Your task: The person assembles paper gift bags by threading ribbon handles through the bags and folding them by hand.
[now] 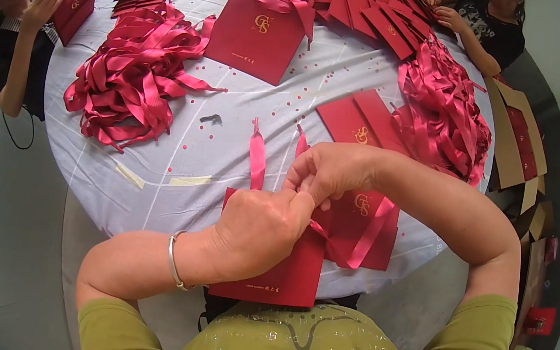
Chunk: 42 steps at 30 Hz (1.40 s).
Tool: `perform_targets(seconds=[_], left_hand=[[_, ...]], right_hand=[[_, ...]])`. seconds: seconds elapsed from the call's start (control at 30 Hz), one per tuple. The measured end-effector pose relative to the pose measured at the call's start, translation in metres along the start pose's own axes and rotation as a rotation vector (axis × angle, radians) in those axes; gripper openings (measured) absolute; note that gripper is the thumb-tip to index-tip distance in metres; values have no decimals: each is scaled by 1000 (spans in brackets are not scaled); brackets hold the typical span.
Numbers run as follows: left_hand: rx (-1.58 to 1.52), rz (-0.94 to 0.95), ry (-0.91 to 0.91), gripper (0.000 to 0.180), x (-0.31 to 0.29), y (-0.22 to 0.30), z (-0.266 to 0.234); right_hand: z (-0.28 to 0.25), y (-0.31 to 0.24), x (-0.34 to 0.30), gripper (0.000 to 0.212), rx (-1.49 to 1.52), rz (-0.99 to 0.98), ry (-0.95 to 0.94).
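Close in front of me a red paper bag [289,274] with gold print stands at the table's near edge. My left hand [259,231], a silver bangle on its wrist, is closed over the bag's upper part. My right hand [328,176] meets it fingertip to fingertip. Both pinch a pinkish-red ribbon [370,236], whose loose length hangs to the right; the pinched part is mostly hidden by my fingers. Another ribbon strip [257,162] sticks up behind my left hand. More red bags [378,256] lie under and beyond my right forearm.
Ribbon heaps lie at left [133,74] and right [445,107] on the white-covered round table [223,157]. A large red bag [256,32] and several stacked ones [347,7] lie farther back. Two people work across the table, left and right. An open cardboard box [510,99] stands at right.
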<state>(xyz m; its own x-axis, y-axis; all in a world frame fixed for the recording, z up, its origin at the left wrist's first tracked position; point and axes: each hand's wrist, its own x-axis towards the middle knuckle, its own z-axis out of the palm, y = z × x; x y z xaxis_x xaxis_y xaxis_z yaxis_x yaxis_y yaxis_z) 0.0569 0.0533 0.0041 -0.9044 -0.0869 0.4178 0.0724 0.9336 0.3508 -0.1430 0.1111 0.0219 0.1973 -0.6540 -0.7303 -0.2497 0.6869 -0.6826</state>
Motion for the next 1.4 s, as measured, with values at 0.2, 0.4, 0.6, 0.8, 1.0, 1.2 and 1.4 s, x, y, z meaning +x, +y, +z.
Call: perform_targets(seconds=[0.2, 0.4, 0.6, 0.8, 1.0, 1.2, 1.4], left_hand=[[-433, -294, -239, 16, 15, -20, -10], [-444, -354, -179, 16, 16, -30, -5], [-497, -345, -229, 15, 19, -21, -6], [-475, -380, -303, 17, 21, -24, -5], [-504, -372, -336, 19, 22, -26, -2], [-548, -382, -372, 15, 19, -29, 1], [-573, -410, -401, 15, 20, -33, 4]], right_hand=[[15, 6, -5, 25, 90, -94, 220], [23, 16, 1, 24, 25, -434, 533], [-32, 26, 30, 23, 31, -643, 838], [-32, 27, 43, 20, -45, -663, 917], [-30, 29, 43, 16, -52, -688, 954], [-18, 28, 20, 14, 22, -732, 938], [15, 43, -39, 22, -271, -504, 849]])
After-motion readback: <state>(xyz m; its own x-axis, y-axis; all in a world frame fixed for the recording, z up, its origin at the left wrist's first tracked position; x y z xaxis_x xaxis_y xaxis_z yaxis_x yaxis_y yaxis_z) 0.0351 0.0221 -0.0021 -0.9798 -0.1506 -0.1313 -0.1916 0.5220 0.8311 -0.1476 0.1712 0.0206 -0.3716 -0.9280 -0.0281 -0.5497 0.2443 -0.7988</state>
